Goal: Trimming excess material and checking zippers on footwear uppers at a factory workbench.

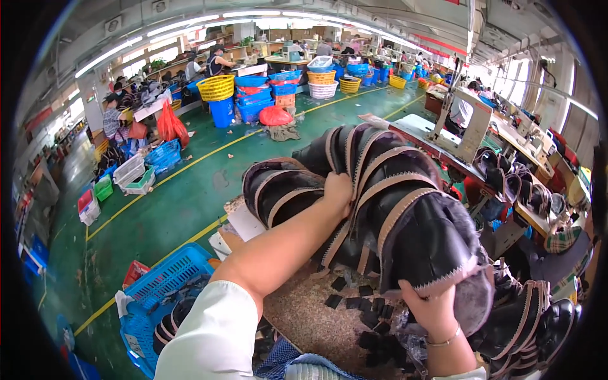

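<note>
A long curved stack of black shoe uppers, nested in one another with pale zigzag-cut edges, lies across the work table. Purple-grey fur lining shows on the nearest ones. My left hand reaches over to the middle of the stack, its fingers closed on an upper's edge and partly hidden. At the near right end, my right hand grips the rim of the nearest upper, thumb on top and fingers underneath. Small black squares are scattered on the table between my arms.
A blue basket holding more uppers stands at my left. More stacked uppers lie at the right. A sewing machine stands beyond the stack. Across the green floor are stacked baskets and people at benches.
</note>
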`<state>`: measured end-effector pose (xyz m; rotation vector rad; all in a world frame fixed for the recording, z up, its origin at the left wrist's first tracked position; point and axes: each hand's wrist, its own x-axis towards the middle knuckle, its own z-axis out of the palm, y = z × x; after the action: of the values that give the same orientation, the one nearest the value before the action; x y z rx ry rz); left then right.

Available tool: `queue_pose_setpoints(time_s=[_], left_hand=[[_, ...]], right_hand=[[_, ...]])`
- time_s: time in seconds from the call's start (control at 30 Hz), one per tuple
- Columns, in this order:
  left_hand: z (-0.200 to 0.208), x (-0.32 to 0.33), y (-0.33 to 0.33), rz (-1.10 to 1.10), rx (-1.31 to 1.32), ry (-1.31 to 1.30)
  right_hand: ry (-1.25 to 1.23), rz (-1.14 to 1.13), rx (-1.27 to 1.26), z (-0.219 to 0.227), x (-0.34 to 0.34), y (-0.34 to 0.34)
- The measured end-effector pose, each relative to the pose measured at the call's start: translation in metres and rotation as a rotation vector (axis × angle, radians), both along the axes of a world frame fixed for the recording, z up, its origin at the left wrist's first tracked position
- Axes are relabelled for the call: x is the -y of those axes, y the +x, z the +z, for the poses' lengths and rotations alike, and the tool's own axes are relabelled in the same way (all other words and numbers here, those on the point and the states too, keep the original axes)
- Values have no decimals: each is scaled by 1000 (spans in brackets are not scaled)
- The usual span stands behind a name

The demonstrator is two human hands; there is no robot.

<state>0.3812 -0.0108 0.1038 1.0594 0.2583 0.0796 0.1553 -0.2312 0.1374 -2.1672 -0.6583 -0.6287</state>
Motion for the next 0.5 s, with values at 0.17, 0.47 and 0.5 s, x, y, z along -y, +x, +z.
queue_pose_setpoints(time_s=[0.17, 0.47, 0.5], left_hand=[[15, -13, -35, -36, 408, -352], [51, -177, -241, 778, 303, 261], [25, -212, -256, 776, 234, 130]], right_hand=[[-313, 83, 40, 40, -12, -53], [-246, 684, -273, 24, -135, -100], [-222, 698, -278, 21, -157, -105]])
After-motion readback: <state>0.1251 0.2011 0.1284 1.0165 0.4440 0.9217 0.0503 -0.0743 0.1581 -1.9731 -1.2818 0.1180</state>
